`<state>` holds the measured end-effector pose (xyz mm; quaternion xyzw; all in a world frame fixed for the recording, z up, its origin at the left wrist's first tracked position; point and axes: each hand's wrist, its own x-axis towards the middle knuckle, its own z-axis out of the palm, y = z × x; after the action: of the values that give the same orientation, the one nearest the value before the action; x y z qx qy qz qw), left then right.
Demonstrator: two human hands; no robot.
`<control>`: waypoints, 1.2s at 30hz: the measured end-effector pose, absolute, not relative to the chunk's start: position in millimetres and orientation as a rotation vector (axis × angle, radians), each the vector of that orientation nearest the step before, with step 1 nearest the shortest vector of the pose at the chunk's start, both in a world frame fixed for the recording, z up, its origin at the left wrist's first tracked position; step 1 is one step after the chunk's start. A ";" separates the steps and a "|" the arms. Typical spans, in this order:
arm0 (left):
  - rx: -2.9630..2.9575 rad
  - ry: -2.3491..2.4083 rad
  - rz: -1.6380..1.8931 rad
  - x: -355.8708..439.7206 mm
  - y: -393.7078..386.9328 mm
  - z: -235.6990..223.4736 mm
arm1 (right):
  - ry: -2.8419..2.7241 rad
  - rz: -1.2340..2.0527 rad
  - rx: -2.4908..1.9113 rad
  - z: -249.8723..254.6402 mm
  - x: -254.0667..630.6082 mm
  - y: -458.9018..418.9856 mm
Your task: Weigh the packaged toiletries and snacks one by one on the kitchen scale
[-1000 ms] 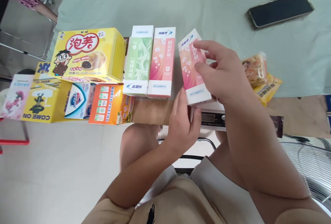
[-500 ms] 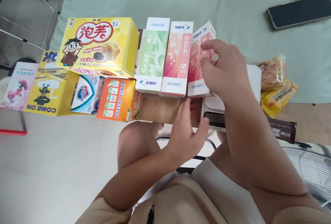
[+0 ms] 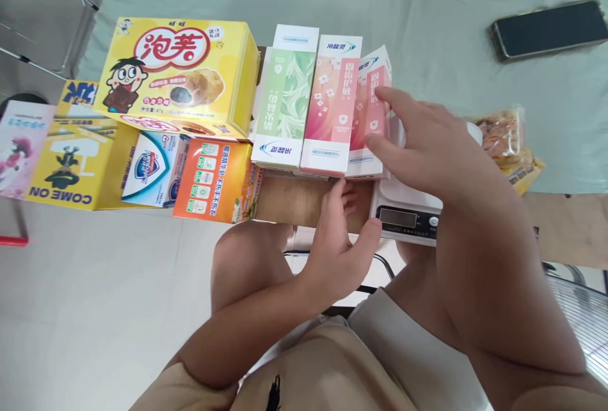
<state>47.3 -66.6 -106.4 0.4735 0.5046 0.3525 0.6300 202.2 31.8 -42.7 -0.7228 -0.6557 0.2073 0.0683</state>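
Note:
My right hand (image 3: 422, 139) rests its fingertips and thumb on the rightmost pink toothpaste box (image 3: 369, 97), with fingers apart. That box leans at a slight angle against the middle pink toothpaste box (image 3: 332, 104). To their left stands a green toothpaste box (image 3: 287, 94). My left hand (image 3: 339, 243) is open, fingertips by the lower ends of the pink boxes and its thumb at the left edge of a white kitchen scale (image 3: 411, 230). The forearm and right hand hide part of the scale.
A large yellow cream-puff box (image 3: 175, 75) sits left, above an orange box (image 3: 211, 177), a white-and-blue soap box (image 3: 154, 167) and a yellow box (image 3: 78, 161). Packaged snacks (image 3: 503, 135) lie right of the scale. A phone (image 3: 551, 30) lies on the green cloth.
The rightmost pink box has shifted left against the middle one, closing the gap. My right thumb has moved lower along it. The view has shifted slightly; my left hand stays nearly still.

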 end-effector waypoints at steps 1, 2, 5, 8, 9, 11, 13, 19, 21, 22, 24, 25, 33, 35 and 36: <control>1.067 1.152 0.811 47.6 -66.0 -105.6 | -1.989 0.627 -2.157 -44.8 204.4 32.4; 1.052 1.151 0.814 48.1 -65.6 -105.2 | -1.996 0.634 -2.149 -46.6 206.3 33.1; 1.020 1.140 0.816 50.2 -64.8 -105.4 | -2.015 0.668 -2.156 -47.9 208.6 34.6; 1.022 1.113 0.813 52.2 -64.2 -105.4 | -2.024 0.678 -2.198 -44.0 208.2 33.7; 1.026 1.109 0.811 52.6 -63.9 -105.3 | -2.027 0.680 -2.222 -42.7 208.3 33.1; 1.032 1.107 0.801 53.0 -63.6 -105.1 | -2.030 0.664 -2.268 -41.8 209.5 31.9; 1.037 1.097 0.790 52.8 -63.7 -105.1 | -2.037 0.629 -2.298 -43.5 212.4 31.0; 1.009 1.082 0.824 52.6 -63.7 -104.9 | -2.146 0.506 -2.273 -52.2 219.6 27.9; 0.985 1.102 0.824 52.5 -62.6 -102.6 | -2.168 0.515 -2.236 -52.2 219.2 26.8; 0.971 1.119 0.814 52.5 -61.9 -101.1 | -2.181 0.522 -2.220 -51.9 218.7 26.5; 0.936 1.152 0.787 52.3 -60.0 -97.8 | -2.205 0.528 -2.190 -51.3 217.6 26.2; 0.919 1.159 0.778 52.2 -58.9 -96.3 | -2.214 0.528 -2.176 -51.2 217.2 26.3; 0.875 1.122 0.830 51.7 -51.5 -93.7 | -2.171 0.549 -2.205 -54.4 216.2 29.9; 0.839 1.137 0.847 51.9 -50.4 -95.2 | -2.166 0.567 -2.217 -54.8 216.3 31.3; 0.812 1.145 0.863 52.1 -49.7 -96.1 | -2.169 0.582 -2.220 -54.9 216.7 31.9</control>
<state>52.1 -49.7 -96.1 0.3615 0.5099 0.3845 0.6793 216.7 31.9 -54.9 -0.7030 -0.6868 0.1843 -0.0080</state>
